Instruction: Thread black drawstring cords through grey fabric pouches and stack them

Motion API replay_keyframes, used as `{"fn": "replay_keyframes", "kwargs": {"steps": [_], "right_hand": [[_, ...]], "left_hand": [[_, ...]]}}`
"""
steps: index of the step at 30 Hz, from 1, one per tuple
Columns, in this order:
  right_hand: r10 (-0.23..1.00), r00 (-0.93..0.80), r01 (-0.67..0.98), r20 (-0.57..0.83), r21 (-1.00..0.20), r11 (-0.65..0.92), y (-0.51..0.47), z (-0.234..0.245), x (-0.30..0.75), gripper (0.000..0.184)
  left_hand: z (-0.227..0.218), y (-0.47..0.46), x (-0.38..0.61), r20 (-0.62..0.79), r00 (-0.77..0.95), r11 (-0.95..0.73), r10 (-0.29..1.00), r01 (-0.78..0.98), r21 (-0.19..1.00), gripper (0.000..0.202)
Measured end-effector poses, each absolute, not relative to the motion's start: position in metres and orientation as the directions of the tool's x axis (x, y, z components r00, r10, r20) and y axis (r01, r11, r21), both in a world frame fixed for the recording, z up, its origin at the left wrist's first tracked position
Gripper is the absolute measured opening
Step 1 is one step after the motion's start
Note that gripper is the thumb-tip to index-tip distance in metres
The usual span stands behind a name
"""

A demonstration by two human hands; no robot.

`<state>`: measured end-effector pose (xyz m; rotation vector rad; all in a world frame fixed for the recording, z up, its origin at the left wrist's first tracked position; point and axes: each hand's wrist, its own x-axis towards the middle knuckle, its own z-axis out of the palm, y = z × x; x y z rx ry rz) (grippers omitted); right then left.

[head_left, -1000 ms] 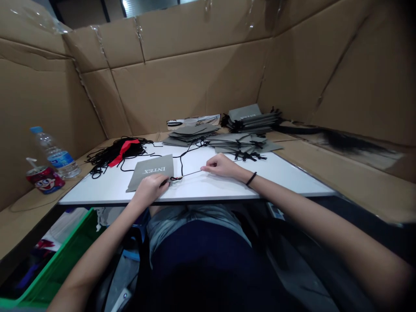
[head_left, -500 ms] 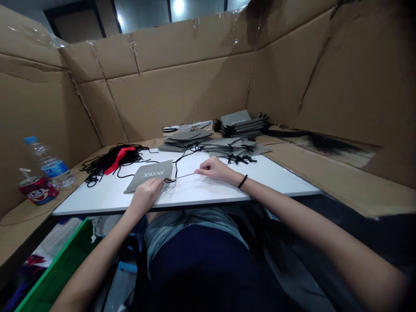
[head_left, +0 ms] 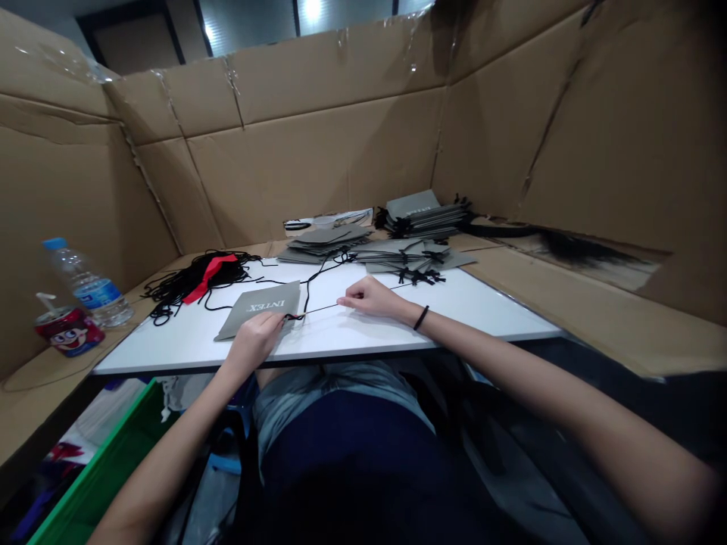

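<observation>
A flat grey bag with white INTEX lettering lies on the white tabletop. My left hand rests over its lower right edge, fingers closed on a black cord that loops out at the fingertips. To the right, my right hand pinches a thin dark strand. This runs taut and straight to the cord by my left fingers; a bit of it also shows beyond my right hand. Whether it is a string or a thin rod I cannot tell. The left fingertips partly hide the cord.
A bundle of black cords with a red band lies left. Behind are stacks of grey bags, several with knotted cords. A bottle and a red can stand left. Cardboard walls surround the table.
Both hands have shifted very slightly left, with the strand still stretched between them. The bag has hardly moved.
</observation>
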<state>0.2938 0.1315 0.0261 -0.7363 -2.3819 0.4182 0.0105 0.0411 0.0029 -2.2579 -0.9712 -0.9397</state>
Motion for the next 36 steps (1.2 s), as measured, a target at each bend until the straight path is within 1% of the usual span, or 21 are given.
{"fn": "replay_keyframes", "kwargs": {"steps": [5,11,16,20,23,26,32,36], "right_hand": [[0.601,-0.656,0.411,0.457,-0.451,0.792,0.1292,0.0261,0.2917,0.048],[0.606,-0.645,0.421,0.466,-0.445,0.79,0.128,0.0258,0.2898,0.047],[0.592,-0.634,0.432,0.497,-0.407,0.805,0.1288,0.023,0.2894,0.047],[0.553,-0.621,0.428,0.555,-0.35,0.833,0.1287,0.0203,0.2893,0.046],[0.535,-0.617,0.423,0.578,-0.329,0.844,0.1281,0.0191,0.289,0.046],[0.538,-0.61,0.417,0.582,-0.342,0.842,0.1271,0.0201,0.2895,0.047],[0.591,-0.584,0.423,0.556,-0.413,0.806,0.1261,0.0238,0.2947,0.051],[0.595,-0.59,0.433,0.545,-0.408,0.804,0.1279,0.0227,0.2974,0.052]], "left_hand": [[0.0037,0.0399,0.01,0.754,0.515,-0.602,0.408,0.773,-0.201,0.024],[0.0047,0.0398,0.0098,0.745,0.516,-0.605,0.422,0.773,-0.192,0.023],[0.0062,0.0386,0.0113,0.752,0.516,-0.622,0.41,0.762,-0.184,0.022],[0.0056,0.0395,0.0111,0.748,0.525,-0.624,0.406,0.757,-0.193,0.023],[0.0039,0.0409,0.01,0.754,0.508,-0.622,0.416,0.764,-0.171,0.024],[0.0032,0.0411,0.0089,0.762,0.488,-0.629,0.426,0.765,-0.139,0.023],[0.0039,0.038,0.0096,0.772,0.469,-0.63,0.43,0.768,-0.116,0.019],[0.0031,0.0374,0.0094,0.787,0.44,-0.608,0.432,0.787,-0.107,0.019]]}}
